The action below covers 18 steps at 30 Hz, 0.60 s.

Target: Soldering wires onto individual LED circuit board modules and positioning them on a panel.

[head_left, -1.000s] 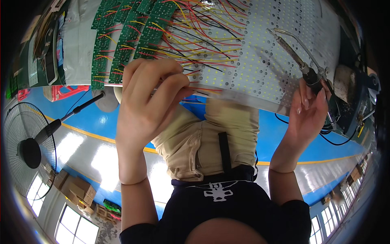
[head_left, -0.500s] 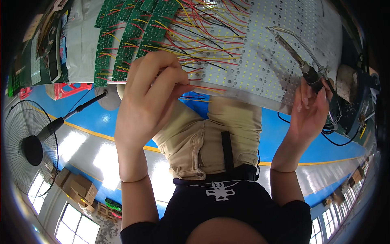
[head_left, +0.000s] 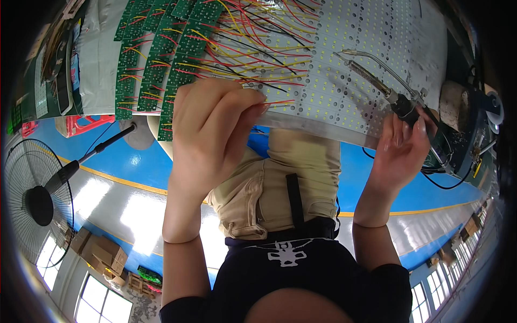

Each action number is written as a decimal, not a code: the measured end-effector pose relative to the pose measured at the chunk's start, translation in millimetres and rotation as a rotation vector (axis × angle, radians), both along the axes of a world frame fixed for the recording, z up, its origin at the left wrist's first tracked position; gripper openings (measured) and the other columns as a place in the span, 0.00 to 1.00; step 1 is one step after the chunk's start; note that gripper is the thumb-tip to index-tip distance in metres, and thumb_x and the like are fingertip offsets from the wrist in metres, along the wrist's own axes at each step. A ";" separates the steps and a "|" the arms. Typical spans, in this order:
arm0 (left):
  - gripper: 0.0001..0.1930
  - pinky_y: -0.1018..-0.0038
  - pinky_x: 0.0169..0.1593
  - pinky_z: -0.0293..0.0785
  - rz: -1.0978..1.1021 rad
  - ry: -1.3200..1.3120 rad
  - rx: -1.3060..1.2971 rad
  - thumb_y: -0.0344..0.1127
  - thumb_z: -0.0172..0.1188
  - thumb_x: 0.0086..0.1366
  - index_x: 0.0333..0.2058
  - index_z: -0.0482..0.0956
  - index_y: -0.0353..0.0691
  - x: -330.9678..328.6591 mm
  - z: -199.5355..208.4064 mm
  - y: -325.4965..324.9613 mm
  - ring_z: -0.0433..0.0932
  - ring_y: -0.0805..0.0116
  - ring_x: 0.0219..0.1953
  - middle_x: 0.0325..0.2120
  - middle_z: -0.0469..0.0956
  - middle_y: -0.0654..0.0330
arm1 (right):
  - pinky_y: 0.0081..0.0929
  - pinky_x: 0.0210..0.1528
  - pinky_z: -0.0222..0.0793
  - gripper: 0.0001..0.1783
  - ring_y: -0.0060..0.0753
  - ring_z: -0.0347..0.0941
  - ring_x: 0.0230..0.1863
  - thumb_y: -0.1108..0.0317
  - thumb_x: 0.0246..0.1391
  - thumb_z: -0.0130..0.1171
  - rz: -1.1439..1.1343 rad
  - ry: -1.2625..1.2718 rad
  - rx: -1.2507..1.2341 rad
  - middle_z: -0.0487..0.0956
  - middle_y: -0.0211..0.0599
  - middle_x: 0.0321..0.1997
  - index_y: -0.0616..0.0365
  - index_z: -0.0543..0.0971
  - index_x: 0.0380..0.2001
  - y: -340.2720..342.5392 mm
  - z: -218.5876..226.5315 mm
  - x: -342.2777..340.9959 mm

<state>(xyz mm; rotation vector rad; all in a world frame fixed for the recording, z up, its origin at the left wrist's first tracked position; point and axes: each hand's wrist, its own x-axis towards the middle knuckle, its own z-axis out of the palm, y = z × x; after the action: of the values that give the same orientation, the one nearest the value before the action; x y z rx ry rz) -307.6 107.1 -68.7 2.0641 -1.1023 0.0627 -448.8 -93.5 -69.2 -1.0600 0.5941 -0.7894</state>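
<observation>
Soldering wires onto LED boards looks partly done: the big white LED panel (head_left: 344, 59) fills the bench top, and the green circuit boards (head_left: 161, 59) fanned along the panel's left side already carry red, yellow and black wires (head_left: 258, 37) running across onto it, so many joints seem made, though which ends are actually soldered is too small to tell. Work left, by my read, is at the panel's near edge, where the loose ends gather. Left hand (head_left: 207, 145) sits at that near edge, fingers pressed together, thumb and fingertips pinching a red-and-yellow wire end (head_left: 280, 101) against the panel. Right hand (head_left: 401, 153) is at the panel's near right corner, fingers curled round the black handle of the soldering iron (head_left: 377, 83); its tip rests out over the panel, well apart from the pinched wire, not on a joint. A floor fan (head_left: 37, 199) stands far left of the panel, below it. Versus the earlier frames: left hand has slid slightly right along the panel edge and the pinch has tightened on the wire end; right hand and iron are about unchanged.
</observation>
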 end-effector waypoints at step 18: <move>0.11 0.75 0.31 0.59 -0.007 -0.158 -0.093 0.26 0.67 0.42 0.26 0.77 0.42 1.1 -3.9 -4.4 0.70 0.71 0.23 0.20 0.73 0.67 | 0.22 0.11 0.58 0.07 0.23 0.58 0.10 0.69 0.55 0.44 -0.078 0.029 -0.111 0.65 0.35 0.16 0.63 0.66 0.32 0.8 9.4 3.6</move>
<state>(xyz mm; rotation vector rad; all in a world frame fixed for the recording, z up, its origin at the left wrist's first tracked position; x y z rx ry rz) -306.6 102.7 -72.6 1.9984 -1.1788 0.2728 -445.2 -92.6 -59.8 -1.1573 0.6249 -0.8844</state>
